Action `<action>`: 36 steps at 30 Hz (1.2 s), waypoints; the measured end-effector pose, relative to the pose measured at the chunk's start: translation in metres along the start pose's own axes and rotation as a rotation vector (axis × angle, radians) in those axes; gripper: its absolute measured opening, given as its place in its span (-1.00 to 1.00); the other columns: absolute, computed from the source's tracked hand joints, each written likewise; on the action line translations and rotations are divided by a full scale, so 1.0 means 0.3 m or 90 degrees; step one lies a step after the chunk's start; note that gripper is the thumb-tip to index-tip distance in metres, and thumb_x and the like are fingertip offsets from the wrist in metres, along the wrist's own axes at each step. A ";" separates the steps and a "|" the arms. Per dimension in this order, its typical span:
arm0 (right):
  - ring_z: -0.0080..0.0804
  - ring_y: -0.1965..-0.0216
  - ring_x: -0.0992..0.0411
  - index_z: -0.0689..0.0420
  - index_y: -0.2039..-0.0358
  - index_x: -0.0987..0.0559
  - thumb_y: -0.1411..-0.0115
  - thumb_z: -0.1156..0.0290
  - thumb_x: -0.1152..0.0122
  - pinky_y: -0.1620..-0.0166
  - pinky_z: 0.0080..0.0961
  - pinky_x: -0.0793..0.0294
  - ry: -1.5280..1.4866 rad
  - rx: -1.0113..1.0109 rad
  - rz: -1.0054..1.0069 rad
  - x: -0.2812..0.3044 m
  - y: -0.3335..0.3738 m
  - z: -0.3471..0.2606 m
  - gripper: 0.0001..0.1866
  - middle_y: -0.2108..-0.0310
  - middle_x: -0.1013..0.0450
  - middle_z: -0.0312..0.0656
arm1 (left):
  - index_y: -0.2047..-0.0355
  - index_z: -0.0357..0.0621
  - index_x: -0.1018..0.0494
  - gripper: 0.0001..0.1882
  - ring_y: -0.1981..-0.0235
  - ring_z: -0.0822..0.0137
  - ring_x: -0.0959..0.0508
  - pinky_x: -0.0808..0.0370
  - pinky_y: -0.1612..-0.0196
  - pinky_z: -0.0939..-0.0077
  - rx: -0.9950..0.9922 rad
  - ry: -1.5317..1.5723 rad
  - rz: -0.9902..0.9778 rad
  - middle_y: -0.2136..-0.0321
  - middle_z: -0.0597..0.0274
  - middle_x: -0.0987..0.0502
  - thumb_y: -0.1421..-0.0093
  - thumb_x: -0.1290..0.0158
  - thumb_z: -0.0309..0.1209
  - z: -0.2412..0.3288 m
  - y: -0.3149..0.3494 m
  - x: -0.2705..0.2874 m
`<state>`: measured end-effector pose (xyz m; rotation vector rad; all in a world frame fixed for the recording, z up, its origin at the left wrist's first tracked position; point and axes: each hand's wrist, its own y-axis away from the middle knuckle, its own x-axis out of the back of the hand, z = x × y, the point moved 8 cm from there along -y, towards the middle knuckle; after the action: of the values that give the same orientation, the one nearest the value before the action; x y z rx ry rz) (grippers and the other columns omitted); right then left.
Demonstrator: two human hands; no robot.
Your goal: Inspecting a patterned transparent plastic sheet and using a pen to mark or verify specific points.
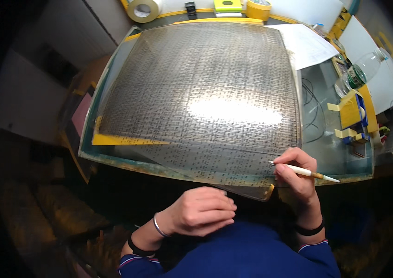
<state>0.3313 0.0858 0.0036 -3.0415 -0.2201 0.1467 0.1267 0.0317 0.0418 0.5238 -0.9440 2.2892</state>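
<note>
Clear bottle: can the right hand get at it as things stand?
Probably not right away: the right hand is holding a white pen, and the clear bottle sits farther out, past the yellow-and-blue object.

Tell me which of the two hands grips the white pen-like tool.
The right hand pinches the white pen-like tool between thumb and fingers. No tool shows in the left hand, which has a silver bangle at its wrist.

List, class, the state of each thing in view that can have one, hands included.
White pen-like tool, held aslant
Right hand, pinching the tool
Left hand, fingers loosely bent
Dark patterned sheet, spread out, glare-lit
White paper, unfolded
Clear bottle, upright or lying unclear
</note>
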 end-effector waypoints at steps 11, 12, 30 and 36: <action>-0.65 0.56 -0.38 0.30 0.32 -0.55 -0.16 0.64 -0.18 0.51 -0.72 -0.32 0.015 0.038 0.012 0.000 0.003 -0.015 -0.94 0.53 -0.43 -0.25 | 0.45 -0.23 -0.62 -0.84 0.60 0.34 -0.55 -0.43 0.54 0.56 0.100 -0.068 0.098 0.61 0.23 -0.56 0.09 -0.34 -0.60 -0.046 0.088 0.149; -0.65 0.56 -0.38 0.30 0.32 -0.55 -0.16 0.63 -0.18 0.51 -0.72 -0.32 0.018 0.043 0.010 0.000 0.002 -0.016 -0.93 0.53 -0.43 -0.25 | 0.45 -0.23 -0.62 -0.83 0.61 0.34 -0.55 -0.42 0.54 0.57 0.115 -0.074 0.100 0.63 0.24 -0.55 0.11 -0.35 -0.60 -0.051 0.096 0.155; -0.70 0.49 -0.40 0.26 0.33 -0.59 -0.17 0.59 -0.25 0.43 -0.72 -0.35 0.081 0.033 0.002 -0.002 0.002 -0.014 -0.94 0.50 -0.49 -0.32 | 0.30 -0.18 -0.61 -0.73 0.51 0.31 -0.53 -0.45 0.44 0.50 0.214 -0.158 0.110 0.53 0.22 -0.56 0.06 -0.31 -0.61 -0.046 0.087 0.219; -0.70 0.46 -0.40 0.26 0.31 -0.59 -0.20 0.52 -0.26 0.40 -0.71 -0.37 0.054 0.006 -0.006 0.002 0.003 -0.003 -0.91 0.48 -0.50 -0.32 | 0.07 -0.23 -0.49 -0.66 -0.06 0.06 -0.47 -0.37 -0.14 0.24 0.241 -0.362 0.322 -0.02 -0.01 -0.49 -0.13 -0.23 -0.45 -0.177 0.166 0.487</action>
<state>0.3322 0.0848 0.0043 -3.0280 -0.2269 0.0191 -0.0212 0.0975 0.0626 1.2717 -0.9780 2.8685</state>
